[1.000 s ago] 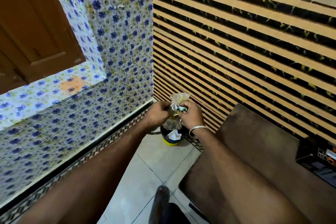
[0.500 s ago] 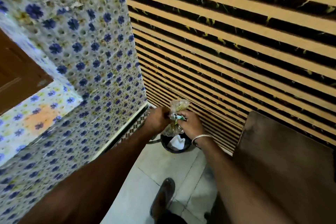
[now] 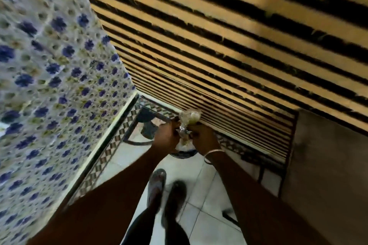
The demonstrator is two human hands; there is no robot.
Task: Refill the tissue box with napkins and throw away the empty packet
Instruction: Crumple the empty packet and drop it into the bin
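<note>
I am looking down into a corner: a blue-flowered wall [image 3: 49, 85] is running along the left, a striped wall [image 3: 219, 45] is filling the far side, and a brown seat [image 3: 326, 165] is crowding in on the right. One dark bin [image 3: 182, 154] is sitting on the tiled floor [image 3: 201, 223] near the corner — my hands are covering most of it. Two feet [image 3: 165, 191] are standing near me. Both arms are reaching forward together. My left hand [image 3: 166, 138] and right hand [image 3: 202, 138] are each clenching one crumpled clear packet [image 3: 188, 123] between them, just above the bin. One bangle [image 3: 212, 154] is circling the right wrist.
</note>
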